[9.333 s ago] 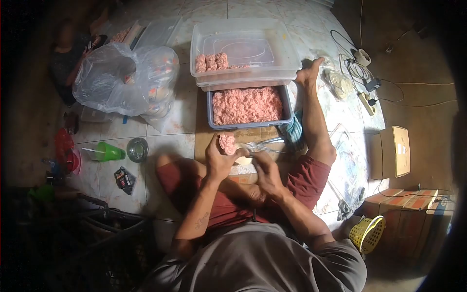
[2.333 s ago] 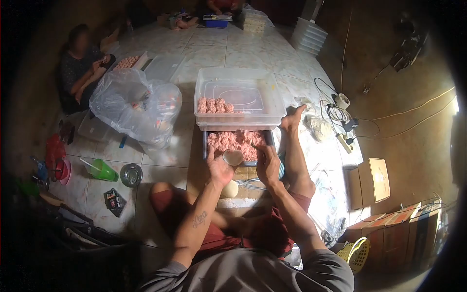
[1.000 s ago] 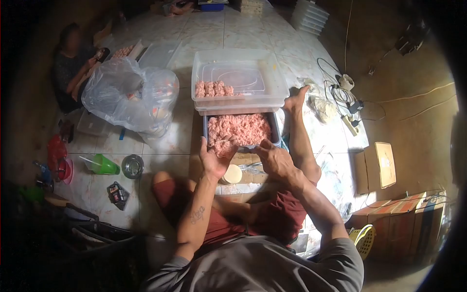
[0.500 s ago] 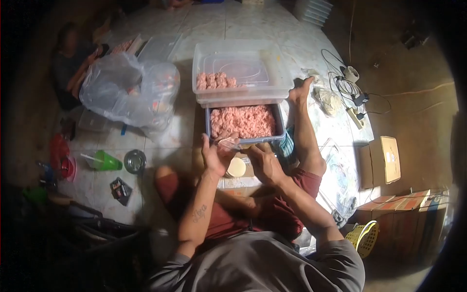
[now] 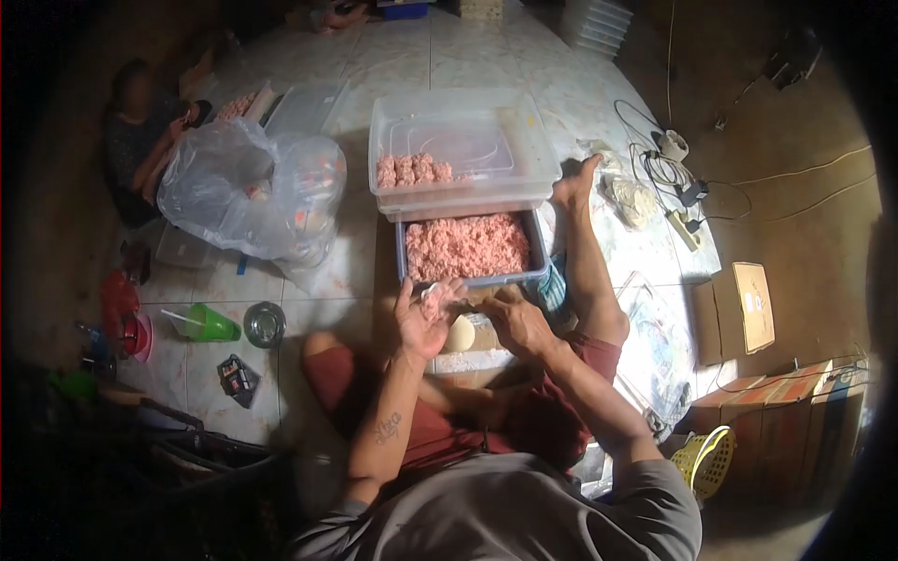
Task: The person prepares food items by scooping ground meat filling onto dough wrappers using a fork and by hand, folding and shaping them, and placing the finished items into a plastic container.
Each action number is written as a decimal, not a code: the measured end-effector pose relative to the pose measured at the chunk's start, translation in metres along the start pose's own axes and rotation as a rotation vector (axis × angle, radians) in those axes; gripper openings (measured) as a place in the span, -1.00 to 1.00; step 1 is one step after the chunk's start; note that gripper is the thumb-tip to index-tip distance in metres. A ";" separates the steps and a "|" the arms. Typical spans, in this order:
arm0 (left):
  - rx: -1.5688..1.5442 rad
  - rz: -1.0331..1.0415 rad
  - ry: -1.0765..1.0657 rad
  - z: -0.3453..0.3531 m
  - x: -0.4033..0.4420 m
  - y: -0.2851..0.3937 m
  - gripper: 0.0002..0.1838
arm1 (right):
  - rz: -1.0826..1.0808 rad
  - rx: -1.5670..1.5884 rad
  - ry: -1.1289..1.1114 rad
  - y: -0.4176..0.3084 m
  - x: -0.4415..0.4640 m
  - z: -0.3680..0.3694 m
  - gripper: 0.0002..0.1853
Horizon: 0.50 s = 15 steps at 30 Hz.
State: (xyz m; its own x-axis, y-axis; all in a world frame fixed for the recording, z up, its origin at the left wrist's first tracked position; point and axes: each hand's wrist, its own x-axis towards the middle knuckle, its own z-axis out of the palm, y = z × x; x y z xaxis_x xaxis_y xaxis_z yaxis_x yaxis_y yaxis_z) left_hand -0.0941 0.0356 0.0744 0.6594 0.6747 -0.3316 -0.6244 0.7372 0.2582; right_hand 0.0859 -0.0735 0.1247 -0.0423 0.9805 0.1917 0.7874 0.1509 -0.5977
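My left hand (image 5: 423,327) is palm up with its fingers partly curled, cradling a pale wrapper with pink minced filling (image 5: 431,302). Close by on the right, my right hand (image 5: 516,323) has its fingers pinched together; a thin piece seems to stick out towards the left palm, too small to name. Between and below the hands lies a stack of round, cream-coloured wrappers (image 5: 460,335) on a cardboard box (image 5: 482,338). Just beyond both hands stands a dark blue-grey tub (image 5: 541,245) full of pink minced filling (image 5: 468,247).
Clear plastic boxes (image 5: 547,187) stack over the tub's far end, with shaped pink pieces (image 5: 412,170) inside. Plastic bags (image 5: 220,201), a green cup (image 5: 215,323) and a glass ashtray (image 5: 265,323) lie left. Cables (image 5: 659,164) and a yellow basket (image 5: 702,463) are right. Another person (image 5: 140,131) sits far left.
My left hand has tilted so its palm and the pink filling show more clearly, and it sits slightly back from the tub. The right hand stays pinched beside it. The whole view has shifted slightly.
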 end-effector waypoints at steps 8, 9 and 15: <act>0.532 0.064 -0.029 0.011 -0.022 -0.013 -0.25 | 0.450 0.817 0.060 -0.012 0.008 0.023 -0.63; 0.536 0.066 -0.032 0.031 -0.033 -0.002 -0.25 | 0.417 1.010 0.028 -0.015 0.012 0.022 -0.63; 1.452 0.437 -0.383 0.006 -0.037 0.028 -0.59 | 0.244 0.870 -0.031 -0.065 0.042 -0.031 -0.64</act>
State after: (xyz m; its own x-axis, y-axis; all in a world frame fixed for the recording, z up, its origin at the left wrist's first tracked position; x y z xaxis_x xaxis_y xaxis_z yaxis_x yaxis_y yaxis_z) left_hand -0.1336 0.0318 0.0992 0.7455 0.6406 0.1839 -0.0146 -0.2601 0.9655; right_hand 0.0525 -0.0455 0.1959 0.0380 0.9988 -0.0310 0.0342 -0.0323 -0.9989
